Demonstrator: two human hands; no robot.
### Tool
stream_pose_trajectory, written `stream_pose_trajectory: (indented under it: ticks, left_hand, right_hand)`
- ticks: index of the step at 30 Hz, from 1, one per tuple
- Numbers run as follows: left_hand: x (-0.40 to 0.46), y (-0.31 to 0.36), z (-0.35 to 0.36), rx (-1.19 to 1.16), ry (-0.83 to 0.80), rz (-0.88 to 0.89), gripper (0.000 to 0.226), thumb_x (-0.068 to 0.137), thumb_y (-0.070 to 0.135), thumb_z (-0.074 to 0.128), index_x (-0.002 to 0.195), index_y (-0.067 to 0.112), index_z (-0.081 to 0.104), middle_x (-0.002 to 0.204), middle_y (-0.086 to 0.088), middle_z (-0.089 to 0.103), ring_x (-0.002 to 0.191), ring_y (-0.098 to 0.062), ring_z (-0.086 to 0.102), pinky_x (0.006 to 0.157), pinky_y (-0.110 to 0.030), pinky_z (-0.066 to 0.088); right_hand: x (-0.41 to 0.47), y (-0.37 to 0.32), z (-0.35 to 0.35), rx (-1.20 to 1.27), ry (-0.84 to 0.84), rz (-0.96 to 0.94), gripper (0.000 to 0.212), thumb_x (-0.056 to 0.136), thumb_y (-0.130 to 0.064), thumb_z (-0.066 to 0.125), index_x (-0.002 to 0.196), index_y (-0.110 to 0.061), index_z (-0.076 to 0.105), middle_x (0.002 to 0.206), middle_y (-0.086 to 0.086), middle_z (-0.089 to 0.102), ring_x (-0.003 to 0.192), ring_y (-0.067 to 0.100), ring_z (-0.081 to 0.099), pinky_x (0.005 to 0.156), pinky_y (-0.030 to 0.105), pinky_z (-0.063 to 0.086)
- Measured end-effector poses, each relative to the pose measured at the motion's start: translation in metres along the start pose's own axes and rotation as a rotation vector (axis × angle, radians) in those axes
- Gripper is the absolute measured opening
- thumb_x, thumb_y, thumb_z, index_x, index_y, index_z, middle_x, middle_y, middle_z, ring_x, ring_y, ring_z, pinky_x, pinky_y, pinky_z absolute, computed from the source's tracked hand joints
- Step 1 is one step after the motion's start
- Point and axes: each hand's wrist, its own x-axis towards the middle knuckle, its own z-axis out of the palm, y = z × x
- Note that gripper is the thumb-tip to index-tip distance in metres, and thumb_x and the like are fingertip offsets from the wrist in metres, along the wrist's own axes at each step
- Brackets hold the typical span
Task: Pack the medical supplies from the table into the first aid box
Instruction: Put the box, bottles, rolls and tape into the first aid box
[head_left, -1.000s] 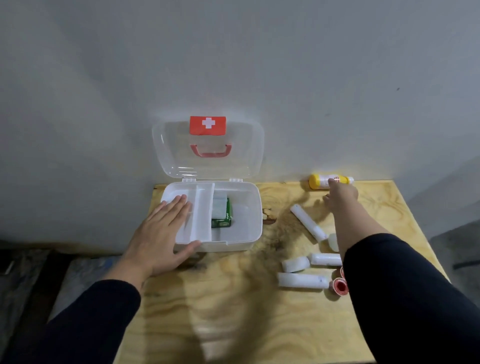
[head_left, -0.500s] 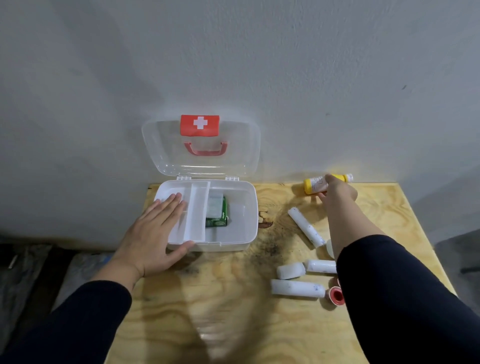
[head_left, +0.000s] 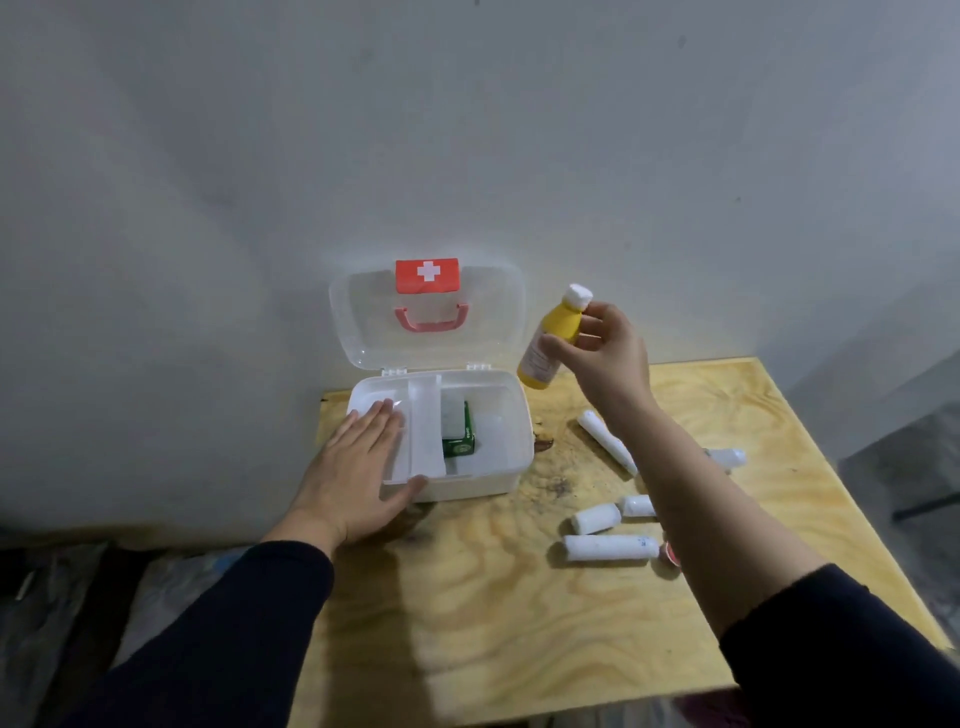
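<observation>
The white first aid box (head_left: 506, 470) stands open at the table's back left, its clear lid (head_left: 358, 332) leaning on the wall. Inside lie a green packet (head_left: 462, 441) and a white pad. My left hand (head_left: 348, 478) rests flat with straight fingers on the box's front left corner. My right hand (head_left: 605, 356) grips a yellow bottle (head_left: 553, 338) with a white cap, raised in the air just right of the lid and tilted nearly upright. Several white bandage rolls (head_left: 608, 547) and a red tape roll (head_left: 670, 554) lie on the table to the right.
The plywood table (head_left: 519, 623) butts against a grey wall. A dark stain marks the wood right of the box. Beyond the table's left edge lie dark clutter and the floor. My right forearm crosses above some of the rolls.
My right hand has lifted the yellow bottle off the table's back edge and swung it left and up toward the box. My left hand stayed on the box.
</observation>
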Motion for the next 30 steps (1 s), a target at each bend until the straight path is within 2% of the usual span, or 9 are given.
stream_pose_trajectory:
  ticks: [2, 5, 8, 12, 16, 19, 25, 28, 30]
  left_hand:
    - [-0.001, 0.001, -0.002, -0.002, 0.003, 0.001, 0.093, 0.083, 0.075, 0.009, 0.15, 0.01, 0.007, 0.158, -0.006, 0.002, 0.145, -0.015, -0.003, 0.116, -0.032, -0.008]
    - [-0.002, 0.003, -0.004, 0.015, -0.008, -0.004, 0.092, 0.083, 0.073, 0.009, 0.15, 0.01, 0.005, 0.159, -0.007, 0.0, 0.146, -0.015, -0.004, 0.114, -0.03, -0.012]
    - [-0.001, 0.003, -0.004, -0.009, -0.002, 0.003, 0.093, 0.082, 0.073, 0.008, 0.15, 0.01, 0.005, 0.159, -0.007, 0.001, 0.146, -0.015, -0.004, 0.116, -0.031, -0.011]
    - [0.0, 0.002, 0.001, -0.003, 0.005, 0.021, 0.097, 0.08, 0.076, 0.001, 0.15, 0.009, 0.007, 0.159, -0.008, 0.003, 0.146, -0.016, -0.003, 0.119, -0.036, -0.005]
    - [0.002, 0.002, 0.002, -0.015, 0.008, 0.011, 0.107, 0.073, 0.08, -0.011, 0.15, 0.008, 0.009, 0.159, -0.008, 0.007, 0.146, -0.016, -0.002, 0.119, -0.036, -0.003]
    - [0.003, 0.002, 0.002, -0.008, 0.004, 0.009, 0.108, 0.072, 0.079, -0.013, 0.15, 0.008, 0.008, 0.159, -0.008, 0.005, 0.146, -0.016, -0.002, 0.119, -0.036, -0.003]
    - [0.003, 0.0, 0.005, 0.004, 0.009, 0.018, 0.097, 0.079, 0.076, -0.003, 0.15, 0.01, 0.008, 0.159, -0.006, 0.002, 0.146, -0.016, -0.003, 0.119, -0.037, -0.003]
    - [0.003, -0.001, 0.005, -0.003, 0.012, 0.012, 0.096, 0.079, 0.075, -0.001, 0.15, 0.012, 0.007, 0.159, -0.005, 0.001, 0.146, -0.015, -0.004, 0.119, -0.035, -0.004]
    - [0.004, -0.002, 0.006, 0.011, 0.009, 0.016, 0.096, 0.08, 0.076, -0.001, 0.15, 0.012, 0.007, 0.159, -0.005, 0.001, 0.145, -0.015, -0.004, 0.119, -0.035, -0.004]
  right_hand:
    - [-0.011, -0.006, 0.012, -0.068, -0.074, -0.038, 0.049, 0.074, -0.014, 0.079, 0.117, -0.013, 0.056, 0.103, -0.003, 0.062, 0.088, 0.013, 0.063, 0.078, 0.029, 0.054]
    - [-0.023, -0.007, 0.03, -0.227, -0.185, -0.112, 0.047, 0.072, -0.012, 0.079, 0.113, -0.013, 0.057, 0.1, -0.005, 0.061, 0.089, 0.014, 0.061, 0.079, 0.033, 0.054]
    - [-0.026, 0.0, 0.049, -0.439, -0.256, -0.168, 0.04, 0.073, -0.012, 0.074, 0.109, -0.011, 0.057, 0.099, 0.002, 0.065, 0.091, 0.022, 0.062, 0.072, 0.033, 0.05]
    - [-0.026, 0.011, 0.07, -0.62, -0.285, -0.187, 0.035, 0.078, -0.006, 0.063, 0.111, -0.006, 0.05, 0.104, 0.013, 0.063, 0.093, 0.031, 0.058, 0.064, 0.03, 0.037]
    - [-0.017, 0.01, 0.082, -0.74, -0.249, -0.164, 0.034, 0.08, 0.002, 0.056, 0.112, -0.004, 0.048, 0.104, 0.015, 0.062, 0.086, 0.03, 0.054, 0.064, 0.031, 0.037]
    - [-0.011, 0.009, 0.081, -0.799, -0.24, -0.104, 0.034, 0.081, 0.006, 0.052, 0.114, -0.003, 0.047, 0.104, 0.016, 0.061, 0.077, 0.025, 0.046, 0.064, 0.033, 0.038]
    - [-0.012, 0.023, 0.084, -0.851, -0.287, -0.046, 0.033, 0.082, 0.007, 0.053, 0.113, -0.005, 0.049, 0.104, 0.016, 0.063, 0.075, 0.026, 0.049, 0.061, 0.031, 0.039]
    - [-0.013, 0.025, 0.084, -0.824, -0.283, -0.027, 0.043, 0.082, 0.01, 0.053, 0.122, -0.005, 0.048, 0.109, 0.017, 0.062, 0.082, 0.028, 0.055, 0.064, 0.032, 0.044]
    - [-0.011, 0.024, 0.079, -0.746, -0.259, -0.014, 0.053, 0.081, 0.008, 0.057, 0.13, -0.007, 0.046, 0.115, 0.017, 0.06, 0.096, 0.031, 0.061, 0.073, 0.035, 0.051]
